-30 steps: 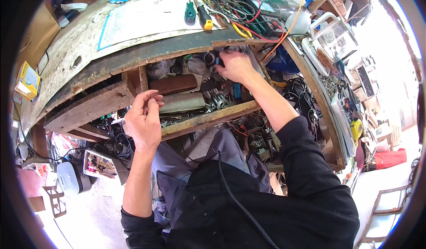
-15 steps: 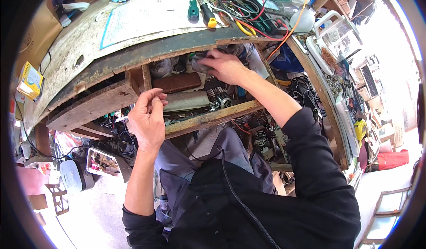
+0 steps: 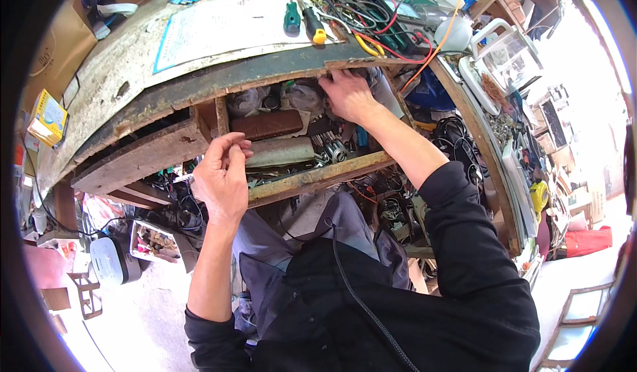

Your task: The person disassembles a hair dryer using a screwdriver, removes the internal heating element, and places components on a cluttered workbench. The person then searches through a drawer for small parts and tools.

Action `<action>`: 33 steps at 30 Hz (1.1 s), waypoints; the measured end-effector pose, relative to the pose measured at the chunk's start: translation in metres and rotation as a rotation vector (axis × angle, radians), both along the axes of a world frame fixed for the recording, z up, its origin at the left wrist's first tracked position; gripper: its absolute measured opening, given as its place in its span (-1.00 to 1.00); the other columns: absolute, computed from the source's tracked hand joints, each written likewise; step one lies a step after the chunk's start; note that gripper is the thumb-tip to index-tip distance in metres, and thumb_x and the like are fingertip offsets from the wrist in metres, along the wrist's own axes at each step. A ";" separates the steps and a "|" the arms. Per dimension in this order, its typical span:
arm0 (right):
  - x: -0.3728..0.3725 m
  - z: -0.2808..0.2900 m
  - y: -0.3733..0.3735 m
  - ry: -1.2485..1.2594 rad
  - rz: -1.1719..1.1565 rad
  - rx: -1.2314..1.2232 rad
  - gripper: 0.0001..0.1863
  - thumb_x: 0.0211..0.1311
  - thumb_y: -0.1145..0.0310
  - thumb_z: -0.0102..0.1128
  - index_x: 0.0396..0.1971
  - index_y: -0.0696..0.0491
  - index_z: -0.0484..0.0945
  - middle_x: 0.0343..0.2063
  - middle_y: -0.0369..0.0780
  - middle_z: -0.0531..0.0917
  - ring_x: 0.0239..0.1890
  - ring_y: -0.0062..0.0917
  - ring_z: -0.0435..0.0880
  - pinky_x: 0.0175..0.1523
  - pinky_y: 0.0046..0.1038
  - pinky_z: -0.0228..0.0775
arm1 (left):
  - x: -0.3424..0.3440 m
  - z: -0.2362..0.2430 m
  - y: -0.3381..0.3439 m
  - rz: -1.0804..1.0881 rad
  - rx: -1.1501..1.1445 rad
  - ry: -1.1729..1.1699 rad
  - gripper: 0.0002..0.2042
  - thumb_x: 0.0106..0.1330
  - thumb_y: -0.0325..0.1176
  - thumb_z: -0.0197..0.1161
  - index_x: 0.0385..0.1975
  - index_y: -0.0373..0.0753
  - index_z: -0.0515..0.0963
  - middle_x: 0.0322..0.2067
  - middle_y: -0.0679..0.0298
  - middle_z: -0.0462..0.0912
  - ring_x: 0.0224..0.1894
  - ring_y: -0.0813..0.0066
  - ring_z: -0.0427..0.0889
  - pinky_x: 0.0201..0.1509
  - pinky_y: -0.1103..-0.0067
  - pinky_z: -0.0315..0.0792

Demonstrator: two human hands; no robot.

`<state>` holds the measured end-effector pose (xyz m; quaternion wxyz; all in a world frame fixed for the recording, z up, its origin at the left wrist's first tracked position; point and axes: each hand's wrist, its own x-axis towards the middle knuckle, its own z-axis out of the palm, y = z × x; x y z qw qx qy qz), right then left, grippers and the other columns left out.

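My left hand (image 3: 222, 176) hovers at the front left of an open drawer, its fingers loosely bent and apart, nothing visible in them. My right hand (image 3: 348, 97) reaches into the drawer's back right, fingertips partly hidden under the desktop edge near a crumpled plastic bag (image 3: 298, 97). Inside lie a brown flat case (image 3: 269, 124), a pale long pouch (image 3: 279, 152) and several metal tools (image 3: 332, 146). A worn wooden front rail (image 3: 315, 173) borders the drawer.
The cluttered desktop (image 3: 142, 103) carries a paper sheet (image 3: 209, 34), two screwdrivers (image 3: 291, 17) and tangled leads (image 3: 371, 14). Black cables (image 3: 458, 146) fill a compartment to the right. A yellow box (image 3: 48, 117) stands at far left, a grey case (image 3: 109, 259) below.
My right hand dipped leftward among the bags, then moved back up and rightward, deeper under the desktop edge. My left hand shifted slightly right and stayed loosely bent.
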<state>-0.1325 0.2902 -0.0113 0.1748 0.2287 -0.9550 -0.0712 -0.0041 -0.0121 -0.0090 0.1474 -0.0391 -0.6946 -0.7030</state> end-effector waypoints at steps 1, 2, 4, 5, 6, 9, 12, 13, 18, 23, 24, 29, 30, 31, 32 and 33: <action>-0.001 -0.002 0.002 0.022 -0.039 0.016 -0.54 -0.04 0.50 0.34 -0.03 -0.01 0.59 -0.05 -0.05 0.57 0.07 -0.11 0.64 -0.04 -0.12 0.63 | 0.000 -0.001 0.000 0.000 0.006 0.001 -0.83 0.49 -0.58 0.10 -0.09 -0.42 0.63 -0.26 0.21 0.73 -0.27 0.57 0.68 -0.11 0.62 0.57; -0.001 -0.003 0.007 0.043 -0.044 0.035 -0.59 -0.03 0.49 0.33 -0.08 0.00 0.60 -0.07 -0.05 0.58 0.01 -0.12 0.67 -0.08 -0.14 0.63 | -0.001 0.000 0.001 -0.001 0.001 0.002 -0.83 0.49 -0.58 0.10 -0.09 -0.42 0.63 -0.26 0.21 0.73 -0.27 0.57 0.68 -0.11 0.62 0.57; 0.003 0.002 0.010 0.081 -0.046 0.073 -0.69 -0.01 0.46 0.33 -0.17 0.03 0.64 -0.11 -0.06 0.60 -0.11 -0.15 0.72 -0.16 -0.18 0.64 | -0.001 0.000 0.001 0.003 -0.006 0.002 -0.83 0.49 -0.58 0.10 -0.09 -0.42 0.63 -0.26 0.20 0.73 -0.27 0.56 0.68 -0.11 0.62 0.57; 0.005 0.002 0.010 0.093 -0.093 0.113 -0.74 0.00 0.44 0.33 -0.23 0.04 0.66 -0.15 -0.07 0.63 -0.20 -0.18 0.74 -0.22 -0.20 0.65 | -0.001 -0.001 0.001 0.000 -0.006 0.001 -0.83 0.49 -0.58 0.10 -0.09 -0.42 0.63 -0.26 0.20 0.73 -0.27 0.56 0.68 -0.11 0.62 0.58; 0.010 0.006 0.007 0.075 -0.150 0.116 -0.73 -0.03 0.44 0.34 -0.24 0.04 0.65 -0.17 -0.06 0.63 -0.20 -0.16 0.74 -0.22 -0.19 0.65 | -0.001 -0.001 0.000 -0.003 -0.004 -0.001 -0.83 0.49 -0.58 0.10 -0.09 -0.42 0.63 -0.27 0.20 0.73 -0.27 0.56 0.68 -0.11 0.62 0.58; 0.021 0.016 0.004 0.042 -0.315 0.102 -0.70 -0.07 0.44 0.35 -0.23 0.02 0.67 -0.23 -0.01 0.65 -0.21 -0.10 0.74 -0.18 -0.16 0.65 | -0.002 -0.003 0.000 -0.006 0.001 0.011 -0.83 0.48 -0.59 0.10 -0.10 -0.42 0.63 -0.27 0.21 0.73 -0.26 0.56 0.68 -0.11 0.62 0.57; 0.016 0.011 0.029 -0.012 -0.355 0.112 -0.68 -0.05 0.45 0.33 -0.19 0.01 0.69 -0.17 0.01 0.66 -0.17 -0.10 0.75 -0.13 -0.13 0.65 | -0.002 -0.002 0.001 -0.010 -0.115 0.059 -0.84 0.46 -0.59 0.12 -0.11 -0.41 0.64 -0.30 0.22 0.74 -0.28 0.57 0.69 -0.14 0.62 0.57; 0.014 0.012 0.031 -0.084 -0.368 0.093 -0.64 -0.01 0.43 0.35 -0.12 -0.02 0.70 -0.09 -0.02 0.67 -0.10 -0.11 0.74 -0.05 -0.12 0.63 | -0.002 -0.002 0.001 -0.008 -0.174 0.080 -0.85 0.45 -0.59 0.13 -0.12 -0.40 0.64 -0.31 0.21 0.75 -0.29 0.58 0.69 -0.16 0.62 0.57; 0.035 0.022 0.035 -0.187 -0.259 -0.047 -0.61 0.08 0.38 0.39 -0.02 -0.06 0.69 -0.03 -0.08 0.66 -0.03 -0.07 0.71 0.05 -0.10 0.59 | 0.003 0.007 0.002 -0.069 -0.458 0.200 -0.87 0.34 -0.50 0.23 -0.19 -0.32 0.67 -0.39 0.09 0.73 -0.41 0.24 0.74 -0.28 0.46 0.56; 0.046 0.025 0.046 -0.172 -0.357 -0.089 -0.51 0.10 0.38 0.41 0.11 -0.07 0.62 0.01 -0.06 0.64 -0.01 -0.03 0.70 0.04 -0.07 0.59 | -0.001 0.007 0.001 -0.120 -0.475 0.166 -0.87 0.33 -0.50 0.22 -0.21 -0.32 0.67 -0.41 0.10 0.73 -0.43 0.25 0.74 -0.30 0.46 0.56; 0.048 0.028 0.042 -0.166 -0.378 -0.104 -0.49 0.10 0.39 0.41 0.13 -0.07 0.61 0.02 -0.06 0.64 -0.01 -0.03 0.70 0.04 -0.06 0.59 | 0.000 0.008 0.001 -0.119 -0.465 0.161 -0.88 0.33 -0.50 0.22 -0.22 -0.32 0.67 -0.41 0.10 0.73 -0.44 0.27 0.74 -0.30 0.47 0.56; 0.050 0.042 0.031 -0.125 -0.472 -0.098 -0.46 0.11 0.39 0.40 0.16 -0.06 0.57 0.05 -0.04 0.62 -0.02 -0.03 0.70 0.04 -0.09 0.60 | 0.002 0.011 0.001 -0.128 -0.427 0.117 -0.87 0.34 -0.49 0.22 -0.22 -0.33 0.67 -0.41 0.11 0.75 -0.46 0.33 0.74 -0.32 0.49 0.56; 0.048 0.037 0.034 -0.088 -0.412 -0.136 -0.47 0.11 0.39 0.41 0.16 -0.06 0.58 0.06 -0.05 0.62 -0.02 -0.04 0.70 0.04 -0.10 0.60 | 0.002 0.012 0.001 -0.132 -0.424 0.106 -0.87 0.34 -0.49 0.22 -0.21 -0.33 0.67 -0.41 0.11 0.75 -0.46 0.33 0.74 -0.32 0.49 0.56; 0.047 0.033 0.037 -0.051 -0.351 -0.174 -0.47 0.12 0.38 0.41 0.15 -0.07 0.58 0.07 -0.06 0.62 -0.02 -0.05 0.71 0.05 -0.12 0.60 | 0.002 0.011 0.001 -0.131 -0.426 0.113 -0.87 0.34 -0.49 0.22 -0.21 -0.33 0.67 -0.41 0.11 0.75 -0.46 0.33 0.74 -0.31 0.49 0.56; 0.044 0.029 0.040 -0.014 -0.290 -0.211 -0.48 0.12 0.38 0.41 0.15 -0.07 0.59 0.07 -0.07 0.62 -0.01 -0.06 0.71 0.05 -0.13 0.60 | 0.001 0.011 0.001 -0.129 -0.428 0.120 -0.87 0.34 -0.48 0.22 -0.21 -0.33 0.67 -0.40 0.10 0.75 -0.45 0.32 0.74 -0.31 0.48 0.56; 0.044 0.030 0.038 -0.026 -0.230 -0.226 -0.49 0.13 0.38 0.40 0.14 -0.07 0.59 0.09 -0.07 0.62 -0.01 -0.07 0.70 0.06 -0.14 0.60 | 0.000 0.010 0.001 -0.128 -0.430 0.128 -0.87 0.34 -0.48 0.22 -0.21 -0.32 0.67 -0.40 0.10 0.75 -0.45 0.31 0.74 -0.31 0.48 0.56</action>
